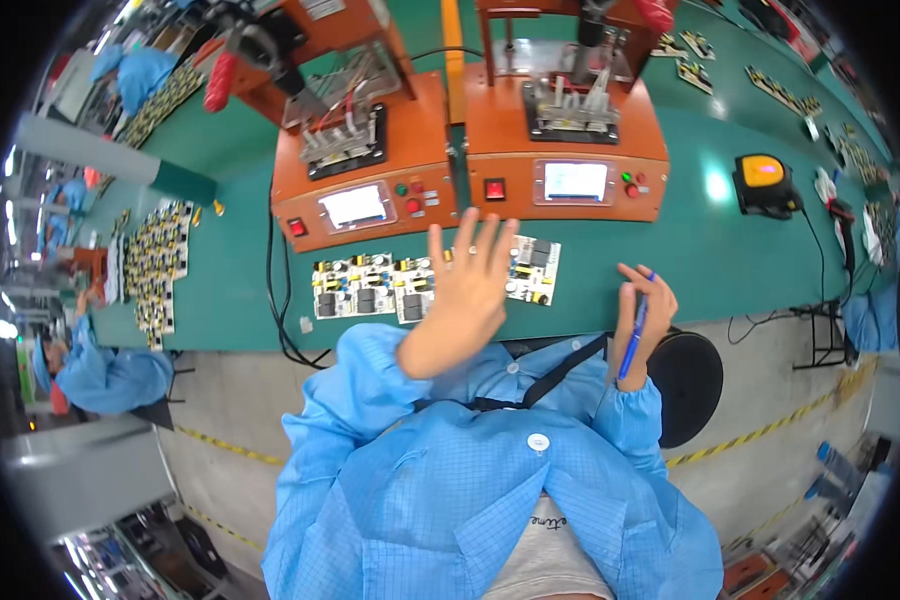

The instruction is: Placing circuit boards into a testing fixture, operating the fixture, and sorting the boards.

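A row of white circuit boards (354, 287) with black, yellow and blue parts lies along the near edge of the green bench. My left hand (467, 290), fingers spread, is over the row and hides part of it; whether it touches the boards I cannot tell. Another stretch of boards (536, 268) shows to its right. My right hand (652, 318) is at the bench's front edge, closed on a blue pen (632, 345) that slants down along the palm. Behind the boards stand two orange test fixtures, a left one (425, 130) and a right one (490, 150), with lit screens.
A yellow-and-black scanner (763, 183) with a cable rests at the right. Many more boards (158, 260) lie at the left, and others at the far right. A round black stool (685, 388) stands under the bench edge. Another person in blue (110, 370) sits at far left.
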### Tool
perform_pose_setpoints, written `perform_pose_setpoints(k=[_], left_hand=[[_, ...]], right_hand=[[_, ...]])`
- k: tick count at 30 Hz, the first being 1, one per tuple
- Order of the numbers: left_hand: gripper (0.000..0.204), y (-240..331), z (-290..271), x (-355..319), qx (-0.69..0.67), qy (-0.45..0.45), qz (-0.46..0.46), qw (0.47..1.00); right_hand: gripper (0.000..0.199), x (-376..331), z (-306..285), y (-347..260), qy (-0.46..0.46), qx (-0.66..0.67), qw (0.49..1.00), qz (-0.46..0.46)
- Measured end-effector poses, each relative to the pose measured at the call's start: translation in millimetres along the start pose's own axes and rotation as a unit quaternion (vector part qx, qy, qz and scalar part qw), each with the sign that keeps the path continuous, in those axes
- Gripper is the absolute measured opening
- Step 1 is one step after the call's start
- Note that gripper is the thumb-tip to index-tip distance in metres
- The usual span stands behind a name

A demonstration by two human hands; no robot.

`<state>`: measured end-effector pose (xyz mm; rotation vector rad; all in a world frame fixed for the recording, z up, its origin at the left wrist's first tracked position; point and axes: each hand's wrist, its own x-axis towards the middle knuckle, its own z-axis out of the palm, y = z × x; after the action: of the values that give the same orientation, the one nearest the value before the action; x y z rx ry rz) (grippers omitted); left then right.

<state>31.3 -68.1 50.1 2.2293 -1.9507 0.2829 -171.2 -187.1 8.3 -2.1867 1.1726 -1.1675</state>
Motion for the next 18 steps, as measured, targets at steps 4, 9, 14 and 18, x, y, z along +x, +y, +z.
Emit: perform_pose_setpoints(k=[4,9,14,18], left_hand=[[0.090,-14.8,-28.7,1.8,-0.143,-0.031,-0.047,0.988],[0.070,-33.0,-46.5,16.5,-0.280,0.055,-0.052,0.957],[0.048,-30.4,-115.7,134.4,-0.237,0.275,0.214,0.907],[0.017,-1.9,-155.9,223.4,-0.114,0.471,0.295,0.824]], right_hand=[[0.012,14.4,3.4,-2.1,-0.117,0.012,0.988,-0.097],[0.015,50.6,20.0,-26.8,-0.254,0.105,0.938,-0.210],[0.013,70.0,21.2,-23.3,-0.373,0.084,0.897,-0.223],[0.021,66.1,11.8,-24.9,-0.349,0.081,0.916,-0.178]])
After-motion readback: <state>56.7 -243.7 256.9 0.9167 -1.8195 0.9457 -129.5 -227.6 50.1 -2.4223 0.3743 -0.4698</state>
